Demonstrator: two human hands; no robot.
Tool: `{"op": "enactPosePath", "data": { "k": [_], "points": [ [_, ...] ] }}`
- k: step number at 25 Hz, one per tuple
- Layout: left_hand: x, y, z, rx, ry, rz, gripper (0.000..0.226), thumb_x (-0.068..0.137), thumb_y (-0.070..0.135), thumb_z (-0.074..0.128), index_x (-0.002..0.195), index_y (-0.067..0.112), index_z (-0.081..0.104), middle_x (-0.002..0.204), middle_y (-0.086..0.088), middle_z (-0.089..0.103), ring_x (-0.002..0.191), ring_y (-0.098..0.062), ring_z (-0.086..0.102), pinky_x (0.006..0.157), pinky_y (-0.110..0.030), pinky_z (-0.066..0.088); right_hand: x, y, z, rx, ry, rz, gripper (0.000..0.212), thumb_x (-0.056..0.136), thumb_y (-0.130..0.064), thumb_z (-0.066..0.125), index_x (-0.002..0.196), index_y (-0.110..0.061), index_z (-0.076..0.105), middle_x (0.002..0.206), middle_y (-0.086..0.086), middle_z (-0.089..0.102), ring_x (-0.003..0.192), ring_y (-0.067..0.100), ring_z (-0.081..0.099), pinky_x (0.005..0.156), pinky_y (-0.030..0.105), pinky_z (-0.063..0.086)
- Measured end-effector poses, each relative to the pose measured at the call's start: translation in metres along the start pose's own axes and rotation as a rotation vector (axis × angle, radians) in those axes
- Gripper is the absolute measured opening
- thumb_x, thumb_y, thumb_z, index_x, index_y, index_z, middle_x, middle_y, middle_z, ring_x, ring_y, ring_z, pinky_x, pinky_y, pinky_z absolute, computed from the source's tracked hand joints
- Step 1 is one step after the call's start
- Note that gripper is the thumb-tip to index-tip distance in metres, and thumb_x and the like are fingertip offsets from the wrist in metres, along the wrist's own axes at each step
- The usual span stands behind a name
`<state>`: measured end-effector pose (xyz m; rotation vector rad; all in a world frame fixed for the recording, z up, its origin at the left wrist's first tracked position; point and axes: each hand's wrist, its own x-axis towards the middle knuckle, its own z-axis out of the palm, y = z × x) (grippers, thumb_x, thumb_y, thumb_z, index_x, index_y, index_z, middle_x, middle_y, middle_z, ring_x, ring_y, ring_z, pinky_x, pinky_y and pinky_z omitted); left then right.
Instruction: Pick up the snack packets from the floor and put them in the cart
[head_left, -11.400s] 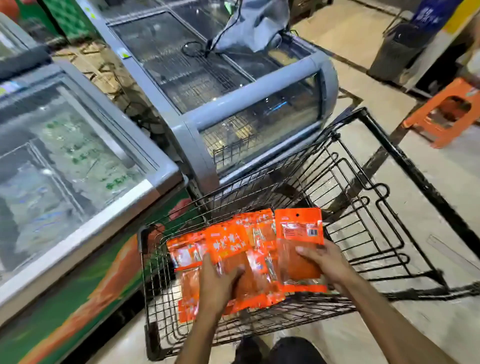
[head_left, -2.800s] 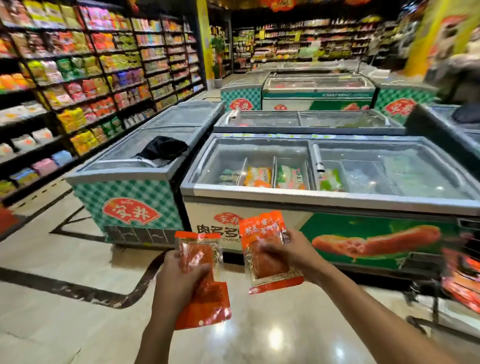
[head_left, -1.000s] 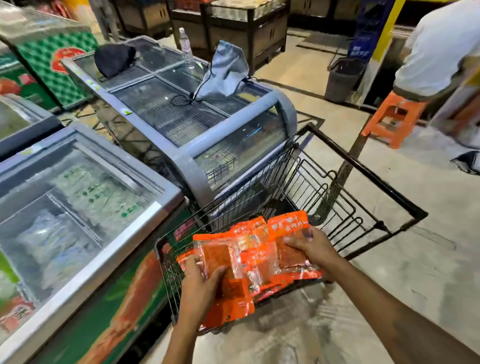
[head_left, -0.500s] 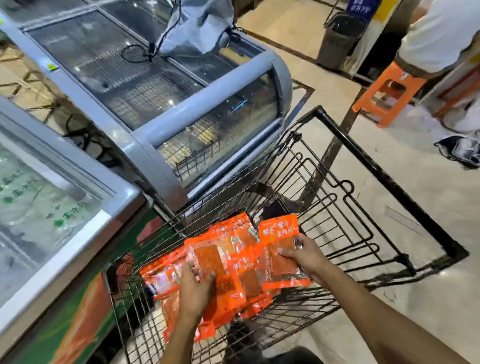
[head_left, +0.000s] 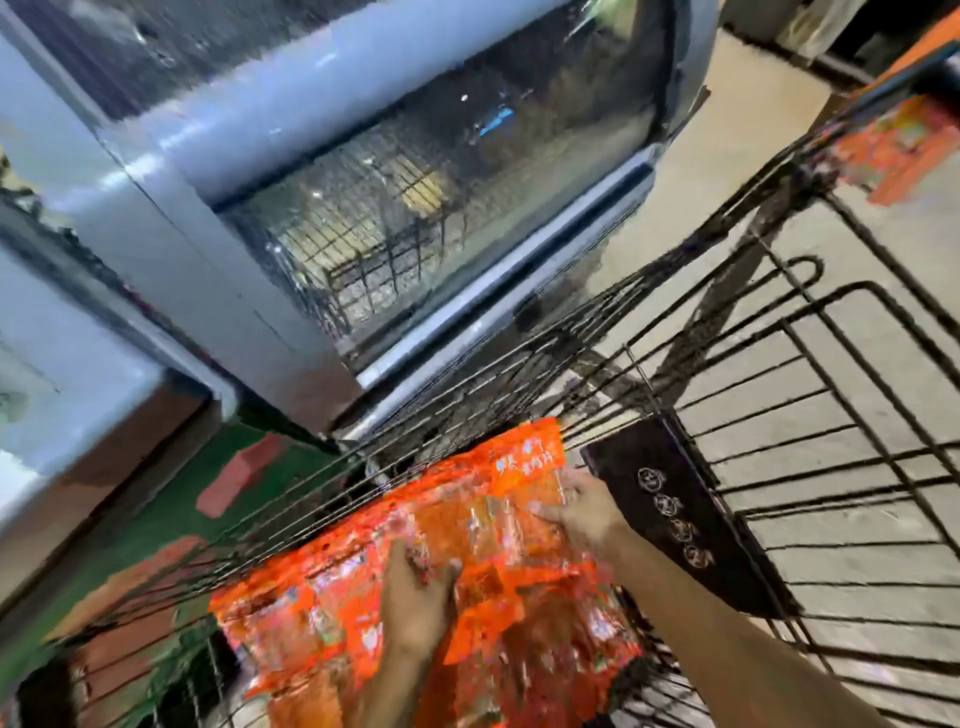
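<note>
Both hands are observed inside the black wire shopping cart, over a heap of orange, glossy plastic snack packets. The picture is heavily blurred, so fine detail is limited.

The left hand is laid on the middle of the heap; its fingers appear curled over a packet, though whether that packet is gripped or merely pressed cannot be told. The right hand is placed at the heap's right edge, fingers bent around the border of an upper packet — a hold is judged likely. The packets are lying in the cart's basket, overlapping one another, near its rear wire wall. A dark, flat printed panel is seen just beside the right hand.

The grey glass-fronted display freezer stands close behind the cart. A blurred orange shape is noted at upper right; its nature cannot be determined.

Risks, as judged: the packets are slick and loosely stacked, so a hasty release could let the top ones slide sideways — thin packets might slip through the wide wire gaps to the floor. Packets could also be dragged out on withdrawal if one is snagged by the fingers.
</note>
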<state>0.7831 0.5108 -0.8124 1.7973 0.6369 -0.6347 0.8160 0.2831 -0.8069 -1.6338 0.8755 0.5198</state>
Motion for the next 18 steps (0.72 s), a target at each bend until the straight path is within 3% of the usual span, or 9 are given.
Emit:
{"op": "enactPosePath", "data": {
  "k": [2, 5, 7, 9, 13, 16, 18],
  "points": [
    [0.040, -0.030, 0.016, 0.112, 0.064, 0.006, 0.077, 0.062, 0.062, 0.077, 0.117, 0.010, 0.063, 0.102, -0.013, 0.073, 0.096, -0.034, 0.070, 0.086, -0.052, 0.056, 0.050, 0.038, 0.009, -0.056, -0.018, -0.057, 0.031, 0.065, -0.008, 0.091, 0.089, -0.012, 0.073, 0.090, 0.012, 0.075, 0.067, 0.009, 0.067, 0.086, 0.050, 0.056],
    [0.053, -0.031, 0.024, 0.181, 0.138, 0.034, 0.082, 0.062, 0.056, 0.077, 0.114, -0.004, 0.059, 0.080, -0.011, 0.066, 0.084, -0.039, 0.067, 0.074, -0.046, 0.051, 0.064, 0.041, 0.018, -0.269, 0.063, -0.107, 0.041, 0.057, -0.055, 0.085, 0.078, -0.023, 0.072, 0.079, 0.001, 0.074, 0.076, 0.017, 0.069, 0.075, 0.040, 0.054],
    [0.057, -0.032, 0.029, 0.231, 0.205, 0.017, 0.061, 0.072, 0.037, 0.086, 0.107, -0.003, 0.057, 0.077, -0.008, 0.061, 0.081, -0.040, 0.066, 0.069, -0.041, 0.044, 0.063, 0.039, 0.019, -0.414, 0.122, -0.101, 0.033, 0.067, -0.049, 0.084, 0.076, -0.024, 0.065, 0.076, -0.001, 0.069, 0.084, 0.025, 0.067, 0.068, 0.035, 0.044],
    [0.056, -0.032, 0.032, 0.333, 0.291, -0.001, 0.052, 0.077, 0.025, 0.086, 0.110, 0.000, 0.054, 0.090, -0.016, 0.066, 0.089, -0.039, 0.066, 0.073, -0.041, 0.046, 0.057, 0.038, 0.020, -0.501, 0.185, -0.035, 0.033, 0.077, -0.044, 0.078, 0.092, -0.019, 0.063, 0.090, 0.009, 0.072, 0.098, 0.033, 0.067, 0.074, 0.036, 0.045],
    [0.044, -0.021, 0.037, 0.599, 0.365, 0.081, 0.053, 0.082, 0.024, 0.079, 0.121, 0.003, 0.050, 0.118, -0.019, 0.055, 0.109, -0.039, 0.056, 0.094, -0.046, 0.049, 0.046, 0.036, 0.028, -0.801, 0.239, 0.016, 0.053, 0.088, -0.041, 0.067, 0.125, -0.012, 0.044, 0.119, 0.016, 0.065, 0.108, 0.038, 0.065, 0.085, 0.041, 0.051],
    [0.029, -0.004, 0.030, 0.616, 0.350, 0.153, 0.046, 0.089, 0.030, 0.072, 0.124, 0.006, 0.055, 0.121, -0.014, 0.054, 0.111, -0.033, 0.056, 0.097, -0.045, 0.050, 0.028, 0.025, 0.028, -0.946, 0.246, -0.008, 0.067, 0.091, -0.025, 0.063, 0.148, -0.010, 0.030, 0.137, 0.012, 0.052, 0.117, 0.032, 0.063, 0.088, 0.038, 0.052],
    [0.005, 0.014, 0.021, 0.529, 0.379, 0.241, 0.042, 0.095, 0.037, 0.064, 0.124, 0.008, 0.057, 0.120, -0.010, 0.056, 0.109, -0.028, 0.057, 0.092, -0.040, 0.050, 0.005, 0.010, 0.014, -1.067, 0.224, 0.005, 0.064, 0.093, -0.026, 0.060, 0.149, -0.016, 0.031, 0.140, 0.008, 0.049, 0.121, 0.027, 0.062, 0.093, 0.036, 0.052]
  ]
}}
